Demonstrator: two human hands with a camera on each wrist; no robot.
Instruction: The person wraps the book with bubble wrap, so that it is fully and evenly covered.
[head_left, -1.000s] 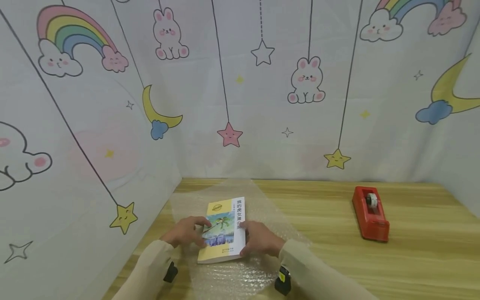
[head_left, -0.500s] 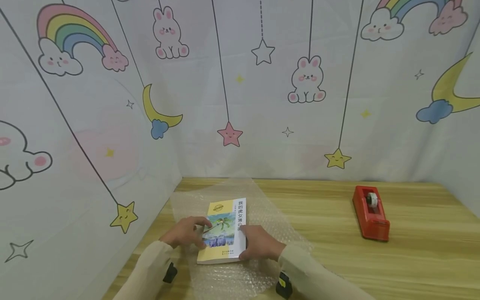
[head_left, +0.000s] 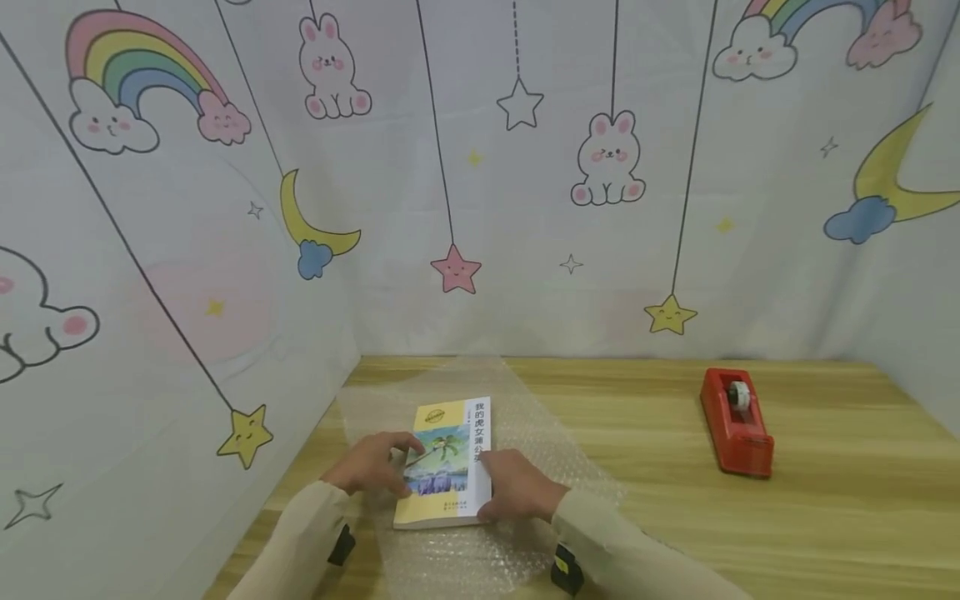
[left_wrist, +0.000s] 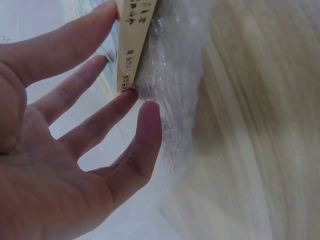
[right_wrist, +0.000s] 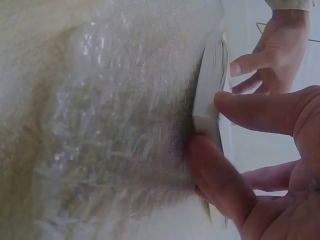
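A paperback book (head_left: 438, 504) with a yellow, white and picture cover lies face up on a clear sheet of bubble wrap (head_left: 465, 557). My left hand (head_left: 373, 467) holds the book's left side; in the left wrist view its thumb meets the cover edge and fingertips touch the spine (left_wrist: 131, 55). On the opposite side my right hand (head_left: 519, 486) grips the book, with the thumb on the upper edge of the page block (right_wrist: 212, 75) and the fingers lower down the side. The book's underside is hidden.
A red tape dispenser (head_left: 738, 429) with a roll of tape stands on the wooden table (head_left: 637, 425) to the right. White fabric walls (head_left: 517, 208) printed with cartoons close off the back and sides. Black wrist cameras sit at both cuffs.
The head view has shifted slightly. Both hands stay on the book, which keeps nearly the same place on the bubble wrap.
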